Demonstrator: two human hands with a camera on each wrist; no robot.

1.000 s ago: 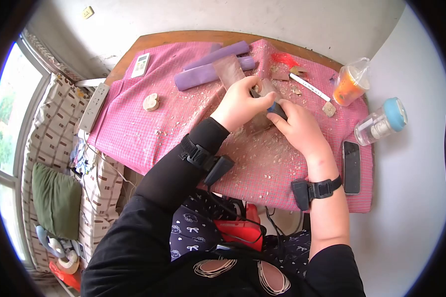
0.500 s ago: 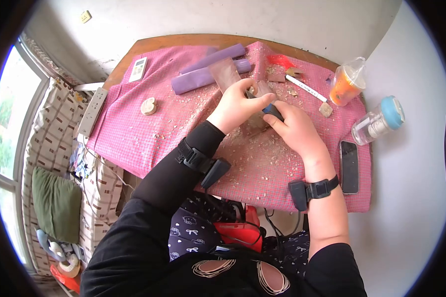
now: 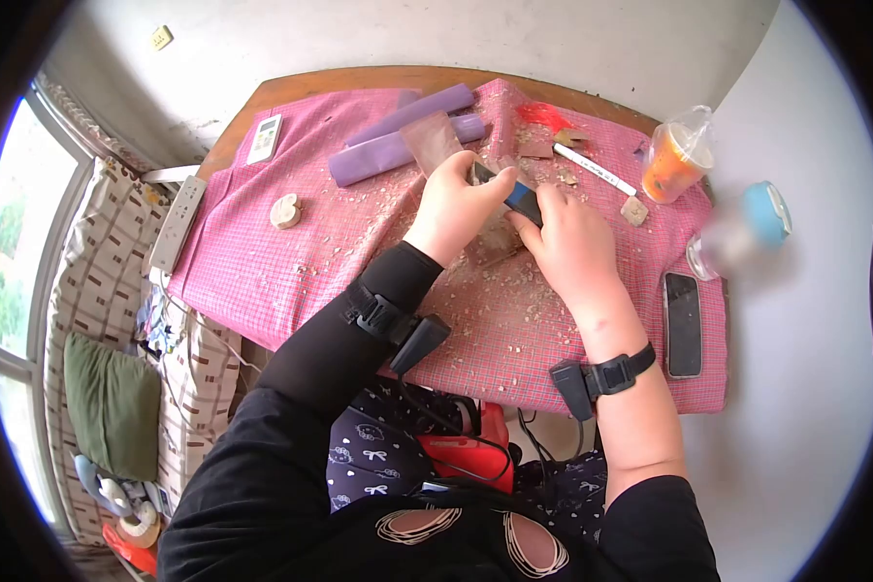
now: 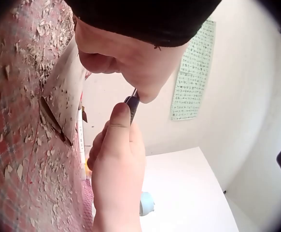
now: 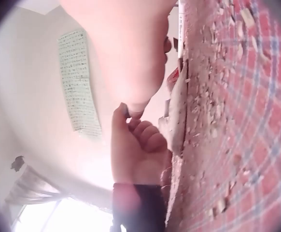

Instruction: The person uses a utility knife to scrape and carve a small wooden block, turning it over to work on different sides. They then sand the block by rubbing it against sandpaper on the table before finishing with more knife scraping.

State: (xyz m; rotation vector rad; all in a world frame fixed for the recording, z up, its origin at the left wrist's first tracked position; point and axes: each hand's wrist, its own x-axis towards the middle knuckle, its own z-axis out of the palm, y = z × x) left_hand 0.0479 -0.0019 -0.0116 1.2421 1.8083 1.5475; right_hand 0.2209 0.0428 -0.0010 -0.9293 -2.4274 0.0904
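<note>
My right hand (image 3: 572,242) grips a knife (image 3: 524,202) with a black and blue handle, seen in the head view. The knife points up and left toward my left hand (image 3: 456,209), whose fingers are curled around a small pale piece, mostly hidden behind the thumb. In the left wrist view the right thumb lies along the dark handle (image 4: 132,102), close to the left thumb. Beneath both hands a clear plastic sheet (image 3: 431,142) lies on the pink checked cloth (image 3: 339,281), strewn with pale shavings.
A carved pale block (image 3: 285,210), purple rolls (image 3: 378,157), a white remote (image 3: 265,139) and a power strip (image 3: 177,225) lie left. To the right are a white marker (image 3: 595,169), small pale block (image 3: 634,210), orange drink cup (image 3: 677,167), blue-lidded bottle (image 3: 766,213) and phone (image 3: 682,325).
The hands have drawn slightly apart, and more of the knife's blue and black handle shows between them. The head view has shifted a little. Both hands keep their hold.
</note>
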